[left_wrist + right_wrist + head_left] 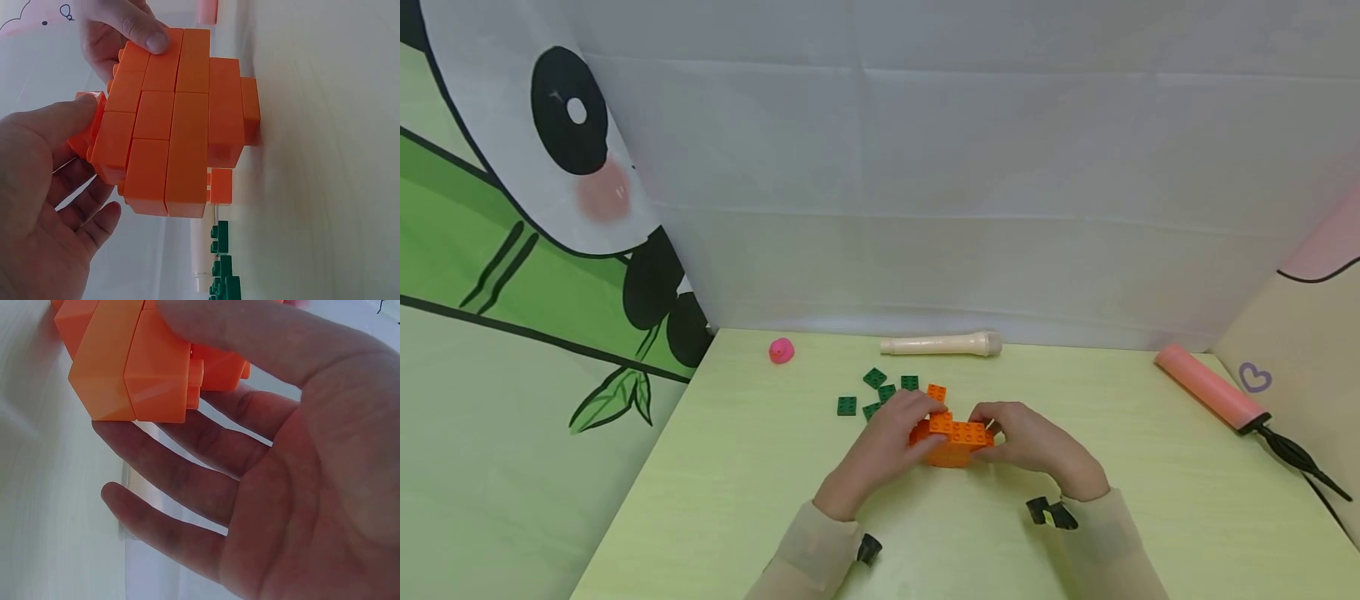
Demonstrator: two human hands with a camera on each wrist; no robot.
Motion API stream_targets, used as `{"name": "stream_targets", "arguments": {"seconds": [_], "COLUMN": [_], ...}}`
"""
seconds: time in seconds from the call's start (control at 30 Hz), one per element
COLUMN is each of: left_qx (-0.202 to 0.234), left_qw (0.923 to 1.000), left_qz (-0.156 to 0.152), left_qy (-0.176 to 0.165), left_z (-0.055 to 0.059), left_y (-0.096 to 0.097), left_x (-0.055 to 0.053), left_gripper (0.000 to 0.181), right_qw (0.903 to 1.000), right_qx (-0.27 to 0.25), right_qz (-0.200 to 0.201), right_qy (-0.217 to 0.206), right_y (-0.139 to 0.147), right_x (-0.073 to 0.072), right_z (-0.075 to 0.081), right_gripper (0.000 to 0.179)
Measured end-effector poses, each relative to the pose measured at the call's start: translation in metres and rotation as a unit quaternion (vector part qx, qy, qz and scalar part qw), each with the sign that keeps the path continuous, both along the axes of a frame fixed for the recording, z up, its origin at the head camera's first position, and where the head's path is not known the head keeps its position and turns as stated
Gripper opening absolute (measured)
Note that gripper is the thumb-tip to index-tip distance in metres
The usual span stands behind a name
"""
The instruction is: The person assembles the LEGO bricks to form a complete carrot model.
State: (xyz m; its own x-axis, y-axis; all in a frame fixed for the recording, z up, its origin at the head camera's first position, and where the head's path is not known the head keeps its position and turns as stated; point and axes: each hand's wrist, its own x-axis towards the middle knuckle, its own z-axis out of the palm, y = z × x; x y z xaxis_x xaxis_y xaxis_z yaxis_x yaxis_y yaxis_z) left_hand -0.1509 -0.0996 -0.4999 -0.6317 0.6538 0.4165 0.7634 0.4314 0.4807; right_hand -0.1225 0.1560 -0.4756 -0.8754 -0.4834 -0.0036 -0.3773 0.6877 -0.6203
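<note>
On the pale, faintly grained table (737,517), head view: build of glossy orange plastic bricks (953,455), studded on top, boxy. Hands either side of it, palms facing inward. Left hand (891,433) comes in from the left, fingers bent over a small top brick (941,422); right hand (1026,437) is at the opposite end. Build sits between them. Loose square-topped green bricks (847,406) just beyond the left hand, plus one loose orange brick (936,392) behind the build. Farther back: round pink ball (781,351), slim off-white microphone-shaped stick (936,344). Salmon cylinder with twisted black handle (1213,390) well off to the right.

Left wrist view: smooth flat brick faces, thin straight seams, stepped outline narrowing toward the table. Left thumb lies on the small top brick, fingers curled behind it: pinched. Lower fingers hang free of the build. Right thumb presses the big front face at the far end.

Right wrist view: sharp-edged end of the build, round studs on its side toward the palm. Right thumb across one face, fingers round behind; build gripped there, little finger clear. Can't tell if the top brick is fully seated.
</note>
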Motion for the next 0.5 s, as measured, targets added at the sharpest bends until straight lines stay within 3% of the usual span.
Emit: {"name": "stream_targets", "arguments": {"seconds": [0.5], "left_qx": [-0.017], "left_qw": [0.9998], "left_qz": [0.010], "left_qy": [-0.007], "left_z": [0.0033], "left_y": [-0.0007], "left_x": [0.0033], "left_gripper": [0.032], "right_qw": [0.9999], "right_qx": [0.003], "right_qz": [-0.007], "right_qy": [-0.013], "right_y": [-0.0021], "right_x": [-0.0004], "right_z": [-0.0006], "right_gripper": [0.023]}}
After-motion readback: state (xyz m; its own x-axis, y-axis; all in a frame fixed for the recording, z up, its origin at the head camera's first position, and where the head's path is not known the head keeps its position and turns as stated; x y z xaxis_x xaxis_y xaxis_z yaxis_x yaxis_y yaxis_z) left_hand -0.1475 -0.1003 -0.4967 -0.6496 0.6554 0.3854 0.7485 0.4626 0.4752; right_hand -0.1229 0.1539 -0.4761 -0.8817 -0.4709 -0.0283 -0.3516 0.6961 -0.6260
